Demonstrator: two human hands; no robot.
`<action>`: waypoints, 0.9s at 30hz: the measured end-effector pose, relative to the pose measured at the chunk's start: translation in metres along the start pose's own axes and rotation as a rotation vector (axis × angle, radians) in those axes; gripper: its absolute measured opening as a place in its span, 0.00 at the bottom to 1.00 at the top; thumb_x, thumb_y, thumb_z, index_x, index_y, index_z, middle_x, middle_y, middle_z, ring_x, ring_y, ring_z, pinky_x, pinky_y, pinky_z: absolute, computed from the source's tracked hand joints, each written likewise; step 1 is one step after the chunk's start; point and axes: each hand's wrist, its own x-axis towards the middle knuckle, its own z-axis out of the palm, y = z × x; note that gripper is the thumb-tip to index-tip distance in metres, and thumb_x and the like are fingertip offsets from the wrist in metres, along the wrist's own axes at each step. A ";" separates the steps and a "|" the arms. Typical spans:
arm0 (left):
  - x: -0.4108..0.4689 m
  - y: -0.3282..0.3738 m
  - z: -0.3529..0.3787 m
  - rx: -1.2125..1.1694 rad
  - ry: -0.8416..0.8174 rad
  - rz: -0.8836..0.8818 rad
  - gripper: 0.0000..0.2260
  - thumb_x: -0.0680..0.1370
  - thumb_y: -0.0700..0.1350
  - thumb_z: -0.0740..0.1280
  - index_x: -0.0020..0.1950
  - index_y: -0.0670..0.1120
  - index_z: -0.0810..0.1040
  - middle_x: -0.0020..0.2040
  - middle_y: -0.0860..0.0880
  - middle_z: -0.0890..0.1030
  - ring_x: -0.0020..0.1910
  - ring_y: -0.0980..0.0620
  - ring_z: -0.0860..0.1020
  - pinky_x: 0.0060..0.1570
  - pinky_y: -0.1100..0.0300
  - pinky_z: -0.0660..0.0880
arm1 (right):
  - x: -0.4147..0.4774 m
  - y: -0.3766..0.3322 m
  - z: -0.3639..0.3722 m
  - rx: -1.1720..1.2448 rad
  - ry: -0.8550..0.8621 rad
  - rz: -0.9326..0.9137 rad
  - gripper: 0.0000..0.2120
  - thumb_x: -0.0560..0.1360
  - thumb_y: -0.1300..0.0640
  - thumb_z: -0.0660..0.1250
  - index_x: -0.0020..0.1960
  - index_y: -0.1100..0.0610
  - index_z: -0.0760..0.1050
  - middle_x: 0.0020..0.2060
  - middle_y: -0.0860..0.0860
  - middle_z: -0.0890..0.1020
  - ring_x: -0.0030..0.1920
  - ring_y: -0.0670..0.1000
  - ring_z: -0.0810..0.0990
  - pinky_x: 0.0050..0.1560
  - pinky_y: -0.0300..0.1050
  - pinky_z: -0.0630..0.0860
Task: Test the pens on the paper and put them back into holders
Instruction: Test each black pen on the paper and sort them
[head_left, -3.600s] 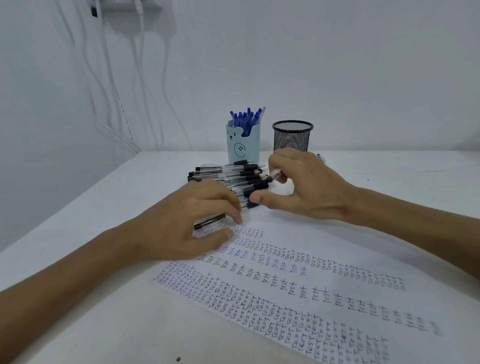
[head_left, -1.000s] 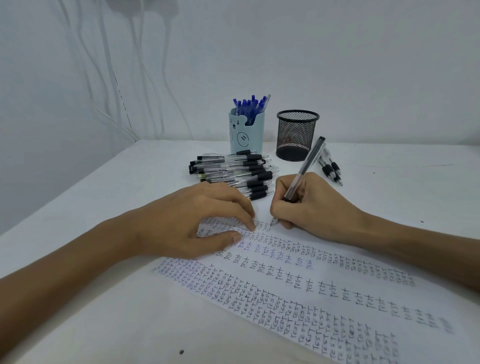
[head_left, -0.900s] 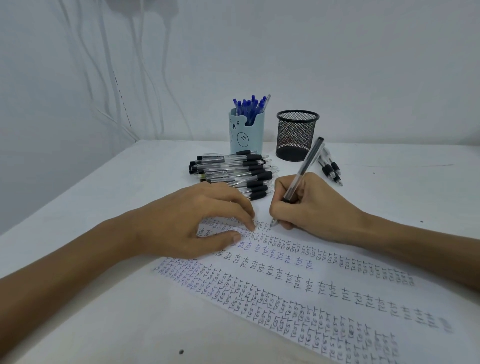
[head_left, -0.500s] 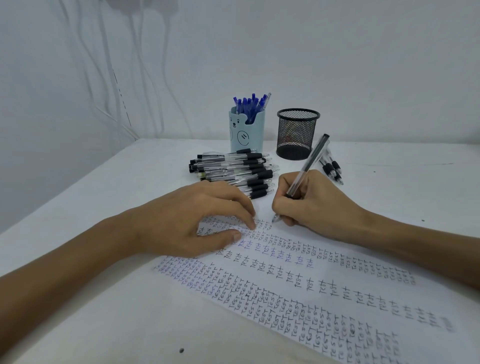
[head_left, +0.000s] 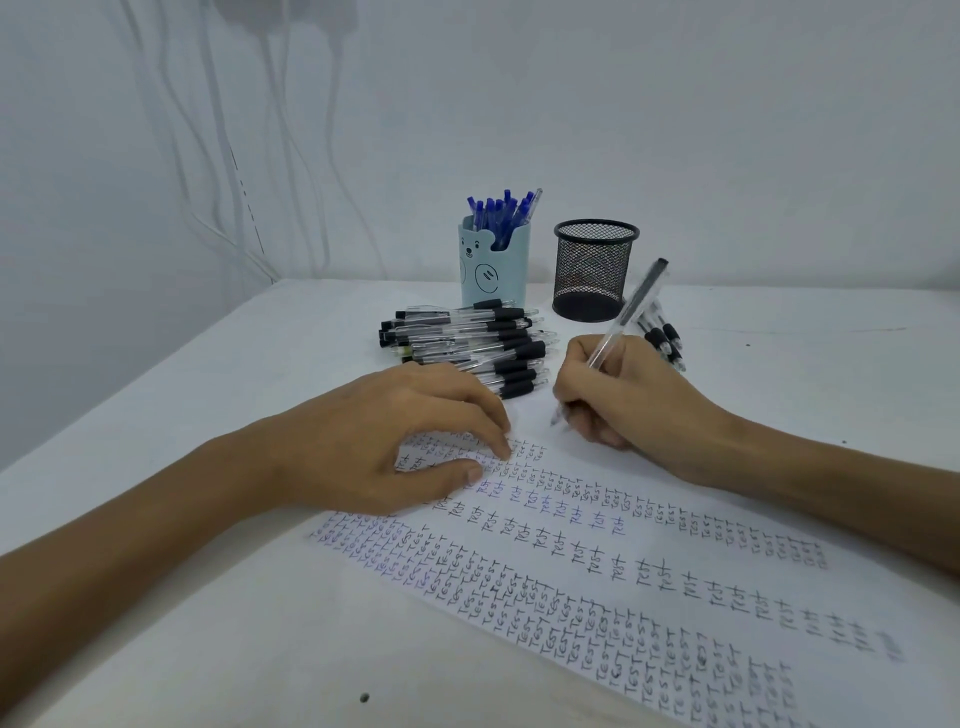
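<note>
Right hand (head_left: 628, 400) grips clear slim pen (head_left: 618, 327) on paper (head_left: 675, 545).

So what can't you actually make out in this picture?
- Head view: whether the tip of the pen touches the paper, too small.
- Head view: how many loose pens lie behind the right hand, which covers them.
- Head view: the paper's near right end, cut off by the frame edge; blurred there.
- Head view: writing under the left hand.

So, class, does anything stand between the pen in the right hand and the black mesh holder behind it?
Nothing visible does. The pen in the right hand has bare table up to the mesh holder; a few loose pens lie right of that path.
</note>
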 end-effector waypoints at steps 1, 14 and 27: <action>0.000 0.000 0.000 0.001 0.001 0.002 0.10 0.83 0.48 0.69 0.64 0.51 0.83 0.65 0.57 0.79 0.65 0.58 0.77 0.63 0.55 0.75 | 0.002 -0.001 -0.001 0.081 0.009 0.039 0.12 0.79 0.62 0.65 0.37 0.58 0.71 0.26 0.54 0.76 0.21 0.46 0.66 0.21 0.35 0.61; -0.004 -0.013 -0.002 0.176 0.083 -0.014 0.09 0.84 0.49 0.67 0.62 0.52 0.83 0.66 0.56 0.78 0.65 0.57 0.76 0.63 0.52 0.73 | 0.007 0.005 -0.004 0.255 0.106 0.033 0.14 0.81 0.49 0.67 0.53 0.61 0.73 0.34 0.57 0.81 0.28 0.55 0.79 0.26 0.44 0.70; -0.004 -0.015 -0.001 0.232 0.118 -0.042 0.09 0.84 0.50 0.65 0.60 0.52 0.82 0.61 0.58 0.80 0.62 0.57 0.77 0.63 0.55 0.70 | 0.008 0.009 -0.005 0.305 0.138 0.064 0.20 0.86 0.47 0.55 0.51 0.63 0.76 0.31 0.57 0.81 0.24 0.56 0.78 0.21 0.41 0.72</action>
